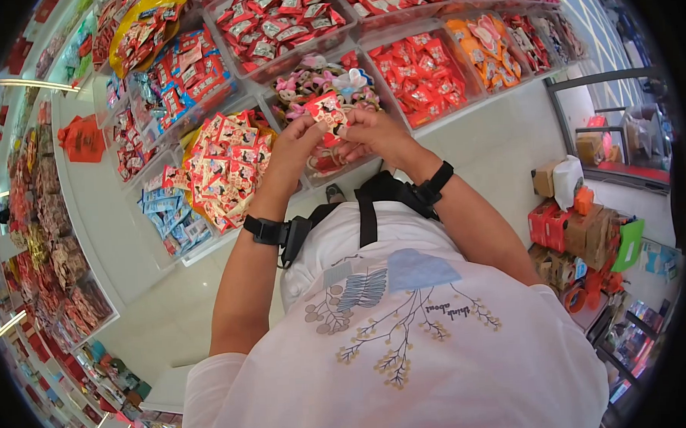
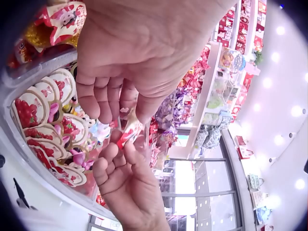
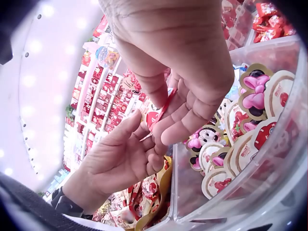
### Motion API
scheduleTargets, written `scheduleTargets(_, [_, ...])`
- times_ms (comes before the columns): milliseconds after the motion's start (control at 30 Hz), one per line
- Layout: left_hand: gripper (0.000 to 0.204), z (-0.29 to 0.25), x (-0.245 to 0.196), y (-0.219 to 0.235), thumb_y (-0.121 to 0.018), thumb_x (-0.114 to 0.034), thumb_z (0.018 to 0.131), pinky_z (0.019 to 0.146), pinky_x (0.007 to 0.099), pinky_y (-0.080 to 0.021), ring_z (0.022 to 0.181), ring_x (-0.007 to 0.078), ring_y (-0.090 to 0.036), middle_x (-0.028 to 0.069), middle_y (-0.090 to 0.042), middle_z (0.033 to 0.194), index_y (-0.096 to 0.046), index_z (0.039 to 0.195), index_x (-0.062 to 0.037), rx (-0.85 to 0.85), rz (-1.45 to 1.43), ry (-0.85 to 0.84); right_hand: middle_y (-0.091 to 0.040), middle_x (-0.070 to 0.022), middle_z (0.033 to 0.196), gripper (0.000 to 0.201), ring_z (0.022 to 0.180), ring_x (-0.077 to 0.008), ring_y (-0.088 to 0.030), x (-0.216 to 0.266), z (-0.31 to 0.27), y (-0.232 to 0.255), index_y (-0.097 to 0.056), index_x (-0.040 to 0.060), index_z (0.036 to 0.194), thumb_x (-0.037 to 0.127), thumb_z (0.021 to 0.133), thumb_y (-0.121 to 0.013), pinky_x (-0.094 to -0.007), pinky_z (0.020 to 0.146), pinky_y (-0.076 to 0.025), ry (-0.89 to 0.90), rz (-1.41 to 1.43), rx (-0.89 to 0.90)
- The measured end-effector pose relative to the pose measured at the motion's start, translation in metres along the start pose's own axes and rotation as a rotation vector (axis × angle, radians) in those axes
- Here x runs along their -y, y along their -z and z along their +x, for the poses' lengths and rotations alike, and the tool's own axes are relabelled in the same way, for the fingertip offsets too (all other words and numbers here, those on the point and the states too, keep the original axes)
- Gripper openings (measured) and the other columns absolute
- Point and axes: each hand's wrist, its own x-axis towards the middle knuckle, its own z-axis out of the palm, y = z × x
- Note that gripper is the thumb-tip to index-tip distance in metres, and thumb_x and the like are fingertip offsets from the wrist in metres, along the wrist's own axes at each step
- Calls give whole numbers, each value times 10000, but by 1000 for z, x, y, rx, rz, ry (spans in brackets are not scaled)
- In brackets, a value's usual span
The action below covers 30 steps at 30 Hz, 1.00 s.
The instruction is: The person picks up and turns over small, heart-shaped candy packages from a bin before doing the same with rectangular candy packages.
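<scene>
A small red-and-cream candy packet (image 1: 325,111) is held up between both hands, over a clear bin (image 1: 388,109). My left hand (image 1: 298,145) pinches its left edge between thumb and fingers. From the other side my right hand (image 1: 384,136) pinches the right edge. In the left wrist view the packet (image 2: 130,131) shows edge-on, partly covered by the fingertips. The right wrist view shows its red edge (image 3: 166,108) beside the right thumb. Inside the bin lie cartoon-mouse packs (image 3: 209,136) with pink bows and round cream cards (image 3: 236,154) with red fruit pictures.
Left of the bin is a heap of cream-and-red packets (image 1: 229,158), with blue packets (image 1: 170,210) beside it. Bins of red packets (image 1: 425,73) and orange packets (image 1: 489,51) adjoin on the right. Cardboard boxes (image 1: 589,230) stand farther right on the floor.
</scene>
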Motion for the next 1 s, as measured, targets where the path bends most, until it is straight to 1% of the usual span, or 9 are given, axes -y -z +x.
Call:
scheduleTargets(67, [277,5,-4,-5,-621,-319,996,741,249,-512,863,80,-596,-25,-615,997,-631,1130,-77,-23,-17,-10,-700,-70,962,170,813,-138,-710,-3,-1,6,-598,49,1085,194,997,-612,-270,708,-586,-9,-88,56])
scheduleTargets(200, [284,29,-4,2,-588,-284,1007,634,273,-526,845,80,-590,15,-610,955,-631,1069,-10,-70,142,-88,-712,-72,952,188,794,-137,-697,-1,-11,17,-607,39,1093,198,997,-588,-274,700,-577,11,-269,-87])
scheduleTargets(300, [296,51,3,7,-595,-259,998,675,314,-533,827,115,-609,44,-634,952,-627,1110,13,-38,396,-91,-715,-72,951,201,782,-140,-690,-1,-18,39,-607,37,1110,198,994,-576,-284,698,-579,32,-236,-230])
scheduleTargets(333, [303,63,12,7,-620,-238,977,725,368,-529,809,206,-658,123,-682,932,-627,1131,22,-65,493,-255,-713,-72,953,201,780,-142,-690,-1,-18,50,-608,37,1111,196,992,-577,-285,695,-578,38,-226,-265])
scheduleTargets(467, [249,86,18,-13,-650,-233,946,762,434,-520,902,368,-688,209,-709,945,-648,1113,-47,-177,684,-462,-705,-77,956,187,755,-140,-682,1,-26,74,-610,39,1111,179,997,-563,-290,660,-572,71,-211,-333])
scheduleTargets(567, [260,99,8,-30,-682,-243,932,798,430,-526,919,329,-693,151,-719,1006,-644,1128,-76,-205,986,-422,-704,-73,953,180,741,-135,-677,1,-18,87,-611,44,1108,177,1000,-556,-287,645,-566,69,-241,-330])
scheduleTargets(600, [239,104,7,-34,-701,-252,909,791,460,-519,955,365,-677,154,-716,996,-650,1080,-93,-243,1013,-455,-704,-71,951,178,736,-134,-675,3,-17,89,-611,46,1107,177,1001,-553,-286,642,-564,66,-249,-324])
scheduleTargets(700, [216,116,8,-43,-702,-248,909,769,455,-516,917,365,-677,148,-714,966,-654,1042,-85,-293,1018,-406,-701,-64,944,177,731,-132,-670,8,-12,96,-610,49,1107,179,1001,-552,-281,645,-561,40,-280,-311])
scheduleTargets(1000, [162,145,37,-51,-685,-148,893,787,464,-506,915,389,-632,180,-649,959,-639,993,-29,-355,970,-568,-686,-72,910,176,741,-141,-678,5,6,112,-604,41,1082,175,980,-555,-280,607,-555,47,-315,-240])
